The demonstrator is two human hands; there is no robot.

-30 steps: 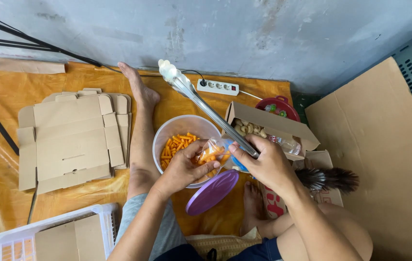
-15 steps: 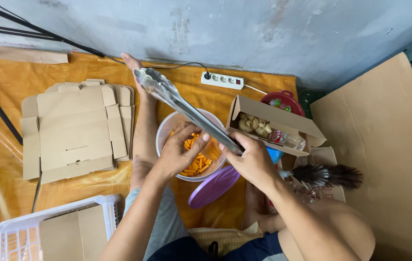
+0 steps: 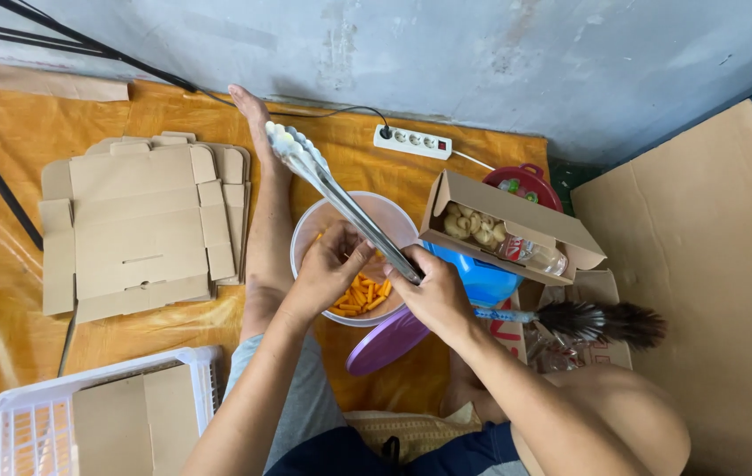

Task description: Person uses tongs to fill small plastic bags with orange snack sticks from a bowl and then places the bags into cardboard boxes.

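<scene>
Tongs (image 3: 341,204) in your right hand (image 3: 433,295) — fingers clamped round the handle end, tips pointing away toward the wall. Your left hand (image 3: 327,273) dips into the bowl (image 3: 394,214) of orange sticks (image 3: 363,295), fingers curled together, though whether they pinch any you cannot tell. Bowl sits between your leg and the open cardboard box (image 3: 517,220) — purple lid (image 3: 385,344) just beside it.
</scene>
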